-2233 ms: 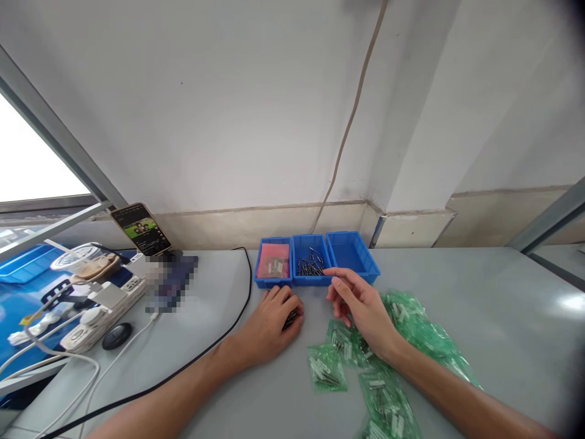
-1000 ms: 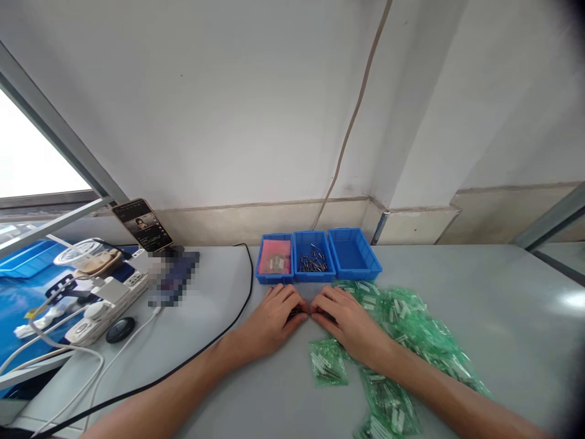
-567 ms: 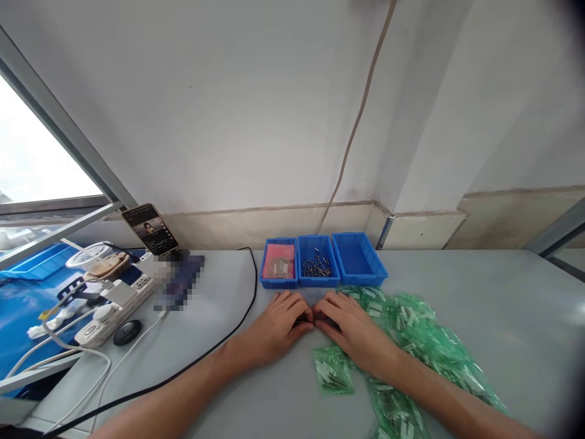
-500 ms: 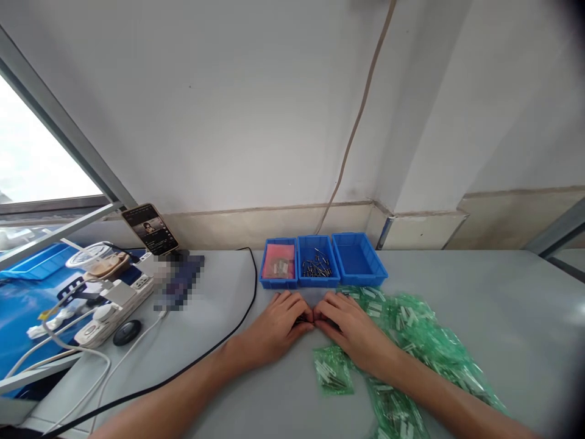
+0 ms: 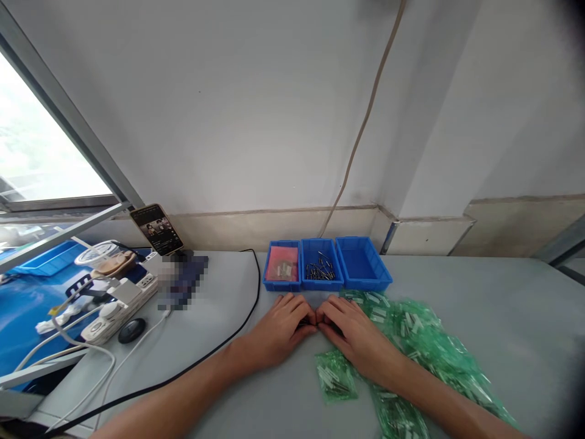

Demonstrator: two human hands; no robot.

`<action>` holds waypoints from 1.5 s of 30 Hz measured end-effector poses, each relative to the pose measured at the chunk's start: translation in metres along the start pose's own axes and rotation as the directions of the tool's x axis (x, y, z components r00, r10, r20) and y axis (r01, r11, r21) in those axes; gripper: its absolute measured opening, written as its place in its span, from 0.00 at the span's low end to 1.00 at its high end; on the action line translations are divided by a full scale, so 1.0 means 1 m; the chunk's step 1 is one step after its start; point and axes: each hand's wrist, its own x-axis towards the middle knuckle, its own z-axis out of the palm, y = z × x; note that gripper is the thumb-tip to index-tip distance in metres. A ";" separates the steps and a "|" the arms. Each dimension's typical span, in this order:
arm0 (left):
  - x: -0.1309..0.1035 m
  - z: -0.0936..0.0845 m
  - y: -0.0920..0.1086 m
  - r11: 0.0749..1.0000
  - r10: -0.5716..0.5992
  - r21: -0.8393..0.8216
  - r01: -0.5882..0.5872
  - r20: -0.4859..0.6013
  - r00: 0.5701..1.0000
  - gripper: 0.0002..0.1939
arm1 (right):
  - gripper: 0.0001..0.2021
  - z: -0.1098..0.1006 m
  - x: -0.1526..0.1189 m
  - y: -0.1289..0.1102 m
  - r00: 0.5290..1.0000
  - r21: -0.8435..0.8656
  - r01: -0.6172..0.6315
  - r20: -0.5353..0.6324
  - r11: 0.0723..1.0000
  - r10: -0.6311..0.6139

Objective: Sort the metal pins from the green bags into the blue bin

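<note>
My left hand [image 5: 289, 323] and my right hand [image 5: 345, 326] meet fingertip to fingertip over the table, just in front of the blue bins. Both are closed in a pinch. Whatever lies between the fingers is small, dark and mostly hidden. A single green plastic packet [image 5: 336, 376] with thin metal pieces inside lies below the right hand. More green packets [image 5: 423, 332] form a strip around and under my right forearm. Behind the hands stand a blue bin with a pink bag [image 5: 282, 263], a blue bin with loose metal pins [image 5: 320, 268] and an empty blue bin [image 5: 362, 262].
On the left are a phone on a stand [image 5: 156, 229], a white power strip [image 5: 119, 308] with plugs and cables, and a round black object [image 5: 132, 330]. A black cable [image 5: 201, 364] runs across the grey table. The wall rises behind the bins.
The view has shifted slightly, so everything sits a little further right. My hands keep the same pinched pose, fingertips together. The picture on the phone screen differs.
</note>
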 end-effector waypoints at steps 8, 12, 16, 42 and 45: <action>0.001 0.006 -0.003 0.995 -0.076 0.063 0.081 -0.075 0.994 0.03 | 0.11 -0.002 -0.004 0.000 0.996 0.008 0.058 -0.070 0.998 -0.058; 0.001 0.008 -0.004 0.991 -0.096 0.081 0.104 -0.095 0.991 0.03 | 0.12 -0.002 -0.004 -0.001 0.993 -0.040 0.082 -0.084 0.996 -0.085; 0.001 0.010 -0.004 0.990 -0.112 0.080 0.120 -0.101 0.989 0.03 | 0.13 0.000 -0.004 -0.001 0.992 -0.112 0.086 -0.084 0.990 -0.096; 0.001 0.009 -0.004 0.987 -0.092 0.123 0.106 -0.114 0.989 0.03 | 0.09 0.010 -0.003 0.009 0.996 -0.146 -0.012 -0.093 0.989 -0.002; 0.001 0.009 -0.004 0.987 -0.087 0.122 0.101 -0.113 0.990 0.03 | 0.10 0.012 -0.003 0.011 0.995 -0.171 -0.016 -0.099 0.985 -0.001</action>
